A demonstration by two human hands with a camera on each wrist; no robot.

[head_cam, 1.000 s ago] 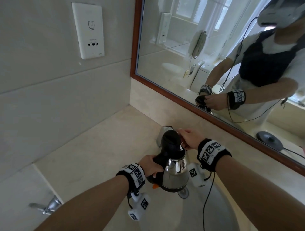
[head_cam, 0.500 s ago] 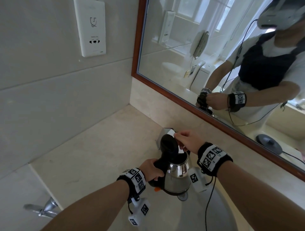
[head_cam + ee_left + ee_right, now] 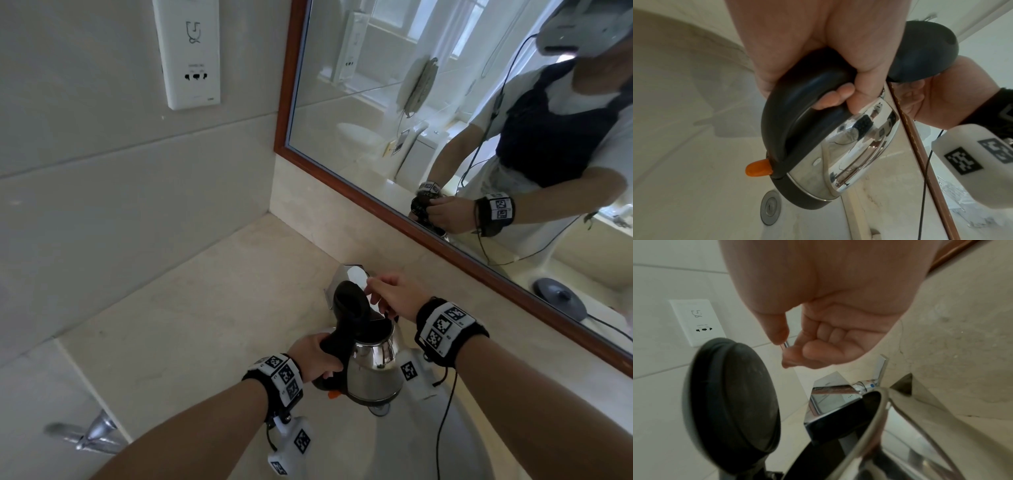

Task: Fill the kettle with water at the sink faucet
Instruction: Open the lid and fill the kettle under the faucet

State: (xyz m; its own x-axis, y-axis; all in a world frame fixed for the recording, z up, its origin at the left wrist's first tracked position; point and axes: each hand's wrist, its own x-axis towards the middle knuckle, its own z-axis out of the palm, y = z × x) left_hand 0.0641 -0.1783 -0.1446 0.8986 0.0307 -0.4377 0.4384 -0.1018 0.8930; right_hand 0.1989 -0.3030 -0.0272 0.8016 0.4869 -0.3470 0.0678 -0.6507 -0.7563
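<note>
A: What do we record as changed from one second ago?

B: The right hand (image 3: 394, 297) has risen from the kettle (image 3: 371, 363) rim. Its thumb and forefinger now pinch a thin chrome lever (image 3: 786, 344) above the open lid (image 3: 349, 303). The left hand (image 3: 313, 356) keeps its fingers wrapped round the black handle (image 3: 797, 104); the kettle sits slightly higher in the head view.

A: Kettle position?

B: We see it held at lower centre of the head view, over the sink (image 3: 404, 455), with the drain (image 3: 770, 207) below its base and the faucet (image 3: 838, 404) spout at its mouth.

A: Surface and room?

B: We note a beige stone counter (image 3: 205, 325), grey wall tiles, a white socket plate (image 3: 186, 51) at upper left, and a wood-framed mirror (image 3: 376, 102) at upper right.
</note>
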